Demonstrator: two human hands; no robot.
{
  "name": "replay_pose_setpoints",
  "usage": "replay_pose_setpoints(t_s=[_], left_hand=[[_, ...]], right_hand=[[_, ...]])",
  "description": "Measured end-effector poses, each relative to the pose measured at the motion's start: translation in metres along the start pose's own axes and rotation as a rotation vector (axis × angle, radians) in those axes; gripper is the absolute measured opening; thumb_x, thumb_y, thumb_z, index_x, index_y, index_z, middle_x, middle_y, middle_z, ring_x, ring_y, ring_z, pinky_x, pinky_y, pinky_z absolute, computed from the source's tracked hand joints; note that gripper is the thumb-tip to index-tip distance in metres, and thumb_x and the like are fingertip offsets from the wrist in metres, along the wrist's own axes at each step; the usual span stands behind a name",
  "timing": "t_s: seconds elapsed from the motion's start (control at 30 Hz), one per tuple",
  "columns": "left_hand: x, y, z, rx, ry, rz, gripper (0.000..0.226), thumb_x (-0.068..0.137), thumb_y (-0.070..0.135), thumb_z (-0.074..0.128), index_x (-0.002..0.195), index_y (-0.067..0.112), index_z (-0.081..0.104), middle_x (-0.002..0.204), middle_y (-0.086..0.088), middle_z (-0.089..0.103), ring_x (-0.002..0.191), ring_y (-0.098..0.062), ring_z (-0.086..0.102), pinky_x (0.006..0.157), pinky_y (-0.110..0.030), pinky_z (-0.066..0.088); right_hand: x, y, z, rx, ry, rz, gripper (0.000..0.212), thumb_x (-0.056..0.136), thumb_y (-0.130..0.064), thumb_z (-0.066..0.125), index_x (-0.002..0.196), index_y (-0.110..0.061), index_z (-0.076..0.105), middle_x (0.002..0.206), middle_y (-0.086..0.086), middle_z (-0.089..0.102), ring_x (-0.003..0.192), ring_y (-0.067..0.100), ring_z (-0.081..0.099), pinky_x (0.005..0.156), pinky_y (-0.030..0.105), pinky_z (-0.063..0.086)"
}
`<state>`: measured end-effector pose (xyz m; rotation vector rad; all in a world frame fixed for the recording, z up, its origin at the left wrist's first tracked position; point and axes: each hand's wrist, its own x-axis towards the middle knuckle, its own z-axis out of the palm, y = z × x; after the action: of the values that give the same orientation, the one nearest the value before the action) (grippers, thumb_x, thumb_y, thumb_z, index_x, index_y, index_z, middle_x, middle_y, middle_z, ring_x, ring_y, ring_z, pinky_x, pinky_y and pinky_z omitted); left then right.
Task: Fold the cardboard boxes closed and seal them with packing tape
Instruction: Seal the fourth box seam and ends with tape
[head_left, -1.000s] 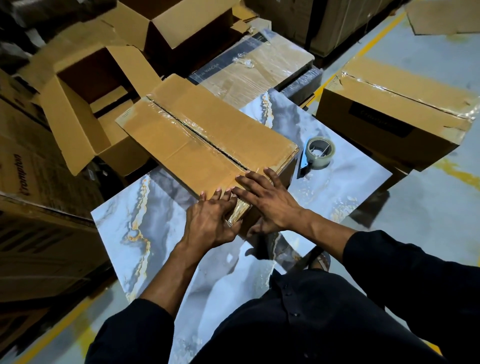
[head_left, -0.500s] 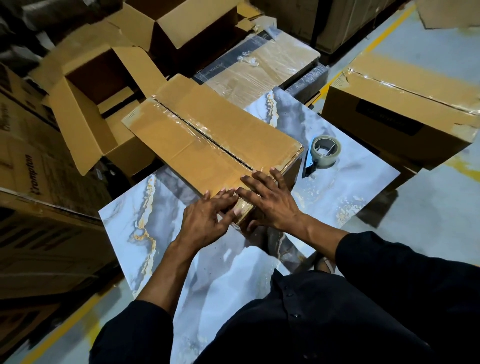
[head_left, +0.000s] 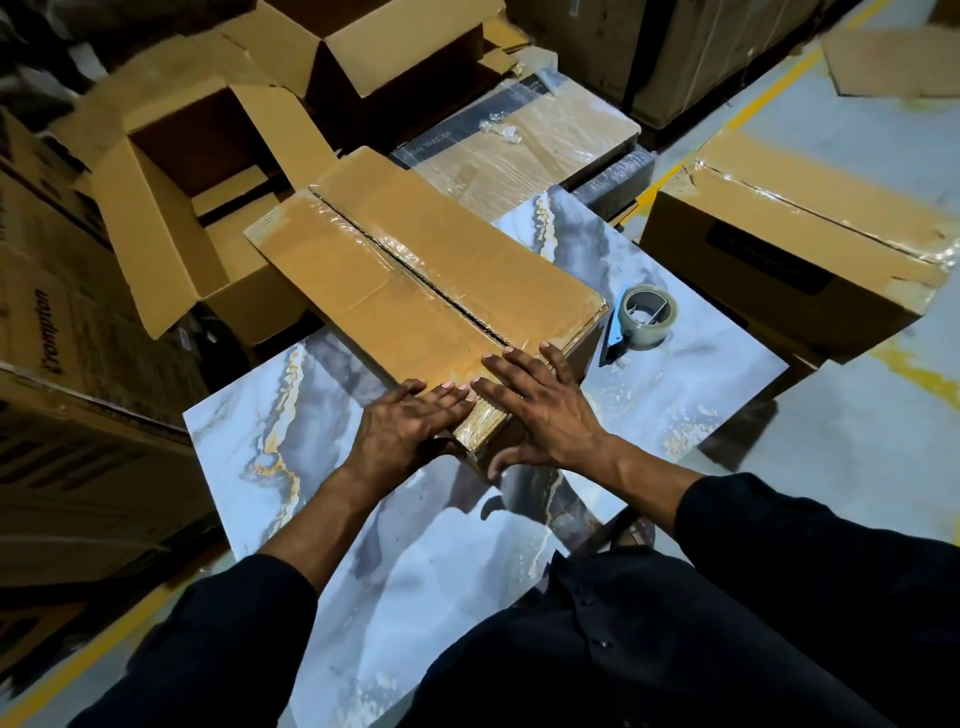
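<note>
Cardboard box lying flat, long axis running away leftward

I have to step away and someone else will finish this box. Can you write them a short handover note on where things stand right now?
Left hand: flat, fingers pressing the tape at the near corner of the box; holding nothing.
Right hand: flat on the box top, thumb down the near end; holding nothing.
The box lies on the marble-pattern slab, flaps shut, tape along the centre seam.
Tape roll stands on the slab, right of the box.
Another taped box sits farther right.
Left to do: open boxes behind, flaps still up.
</note>
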<state>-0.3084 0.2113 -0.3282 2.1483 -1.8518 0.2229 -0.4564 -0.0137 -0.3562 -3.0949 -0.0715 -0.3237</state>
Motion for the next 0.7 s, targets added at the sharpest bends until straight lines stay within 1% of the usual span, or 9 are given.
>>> replay_pose_setpoints(t_s=[0.07,0.13,0.27,0.37,0.47,0.53,0.6,0.67,0.7], left_hand=[[0.004,-0.004,-0.004,-0.002,-0.007,0.028,0.054,0.088,0.044,0.079,0.137,0.023,0.070,0.142,0.005,0.065,0.131,-0.014,0.062,0.107,-0.040,0.051],[0.006,-0.006,-0.008,-0.021,-0.009,0.039,0.054,0.083,0.037,0.087,0.133,0.023,0.073,0.137,0.005,0.069,0.127,-0.014,0.066,0.104,-0.040,0.053],[0.006,-0.005,-0.012,-0.064,-0.075,0.010,0.056,0.084,0.032,0.088,0.137,0.025,0.070,0.139,0.006,0.068,0.130,-0.014,0.063,0.106,-0.042,0.054],[0.005,-0.005,-0.017,-0.254,-0.122,-0.189,0.062,0.083,0.015,0.089,0.139,0.032,0.068,0.143,0.015,0.063,0.137,-0.007,0.057,0.117,-0.044,0.045],[0.011,0.004,-0.028,-0.452,-0.165,-0.419,0.064,0.081,-0.005,0.068,0.134,0.032,0.072,0.140,0.018,0.065,0.136,-0.004,0.057,0.125,-0.034,0.033],[0.018,0.014,-0.036,-0.595,-0.059,-0.635,0.056,0.085,-0.008,0.060,0.130,0.021,0.075,0.140,0.010,0.067,0.130,-0.008,0.063,0.115,-0.026,0.045],[0.025,0.025,-0.039,-0.691,0.139,-0.861,0.049,0.090,-0.012,0.059,0.130,0.011,0.074,0.143,0.003,0.063,0.118,0.004,0.066,0.097,-0.009,0.050],[0.030,0.033,-0.037,-0.671,0.332,-1.044,0.045,0.092,-0.006,0.063,0.132,0.014,0.071,0.145,0.003,0.060,0.103,0.024,0.060,0.085,0.000,0.046],[0.032,0.033,-0.034,-0.631,0.399,-1.118,0.046,0.092,0.002,0.067,0.135,0.018,0.070,0.148,0.002,0.059,0.105,0.021,0.061,0.088,-0.006,0.049]], right_hand=[[0.001,-0.002,-0.002,0.028,-0.004,0.019,0.115,0.069,-0.102,0.038,0.155,-0.025,0.046,0.165,0.005,0.036,0.152,0.030,0.034,0.123,0.060,0.016],[0.001,-0.002,0.000,0.038,0.040,0.007,0.102,0.079,-0.094,0.041,0.154,-0.025,0.048,0.164,0.006,0.039,0.150,0.031,0.038,0.122,0.060,0.019],[0.002,-0.002,0.004,-0.011,0.091,-0.002,0.089,0.079,-0.073,0.070,0.152,-0.027,0.049,0.162,0.006,0.042,0.146,0.031,0.042,0.121,0.058,0.021],[0.002,0.000,0.001,-0.015,0.066,-0.022,0.094,0.074,-0.046,0.084,0.156,-0.028,0.041,0.165,0.006,0.036,0.149,0.031,0.037,0.122,0.058,0.018],[-0.003,0.003,-0.003,-0.030,-0.049,-0.030,0.107,0.074,-0.058,0.079,0.163,-0.029,0.025,0.171,0.007,0.022,0.156,0.032,0.024,0.124,0.060,0.013],[-0.004,0.004,-0.010,0.025,-0.072,-0.055,0.099,0.082,-0.069,0.067,0.163,-0.031,0.025,0.172,0.005,0.018,0.158,0.029,0.018,0.125,0.060,0.009],[-0.003,0.007,-0.023,0.209,-0.079,-0.041,0.086,0.086,-0.077,0.057,0.158,-0.034,0.039,0.170,0.000,0.027,0.158,0.022,0.020,0.126,0.058,0.009],[0.005,0.012,-0.042,0.423,-0.028,-0.013,0.071,0.090,-0.076,0.056,0.145,-0.031,0.056,0.157,-0.003,0.049,0.148,0.018,0.040,0.122,0.056,0.026],[0.011,0.019,-0.049,0.474,0.041,-0.003,0.063,0.094,-0.069,0.057,0.140,-0.026,0.062,0.148,-0.002,0.059,0.139,0.018,0.051,0.116,0.055,0.037]])
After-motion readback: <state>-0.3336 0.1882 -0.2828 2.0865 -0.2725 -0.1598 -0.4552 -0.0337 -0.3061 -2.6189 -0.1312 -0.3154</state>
